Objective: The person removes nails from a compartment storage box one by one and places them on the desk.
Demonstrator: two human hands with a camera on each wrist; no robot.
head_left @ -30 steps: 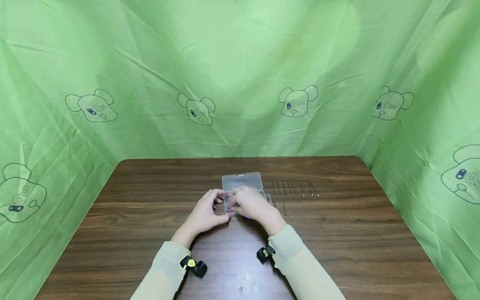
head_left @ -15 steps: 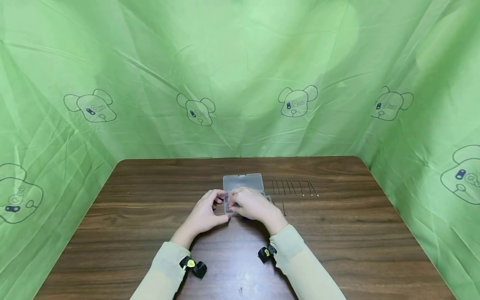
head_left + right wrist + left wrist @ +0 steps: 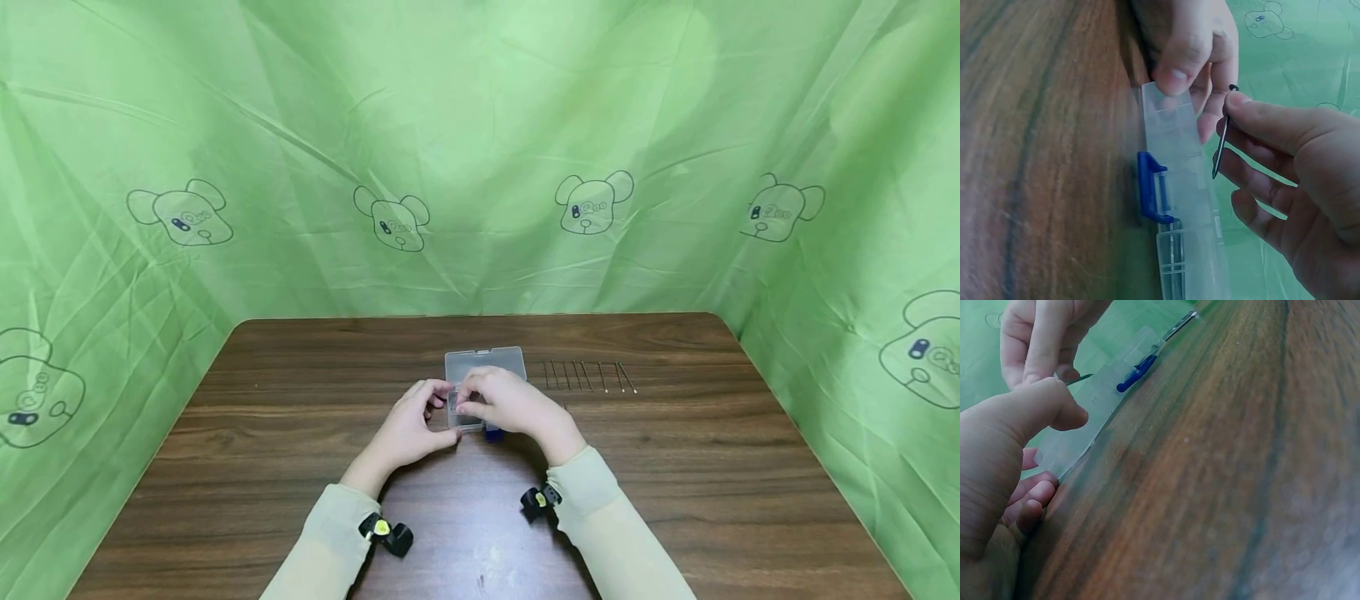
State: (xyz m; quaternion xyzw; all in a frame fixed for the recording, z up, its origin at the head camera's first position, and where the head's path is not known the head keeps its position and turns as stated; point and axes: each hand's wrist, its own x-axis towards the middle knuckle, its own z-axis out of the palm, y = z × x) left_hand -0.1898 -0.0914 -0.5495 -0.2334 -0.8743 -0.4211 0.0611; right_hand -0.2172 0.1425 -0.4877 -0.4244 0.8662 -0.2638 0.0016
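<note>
R hand [image 3: 1285, 175] pinches a nail [image 3: 1221, 147] btwn thumb & fingers, long axis near-upright, tip down, just above the clear box [image 3: 1175, 187] at table centre, while L hand [image 3: 408, 425] grips the box's left end, thumb on its edge.

Row of nails [image 3: 588, 376] on brown wooden table [image 3: 712, 467]; green bear-print cloth [image 3: 480, 150] behind.

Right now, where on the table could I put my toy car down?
The left side of the wooden table is bare, and so is the right side past the row of nails. The middle is crowded: both hands work at the clear plastic box.
</note>
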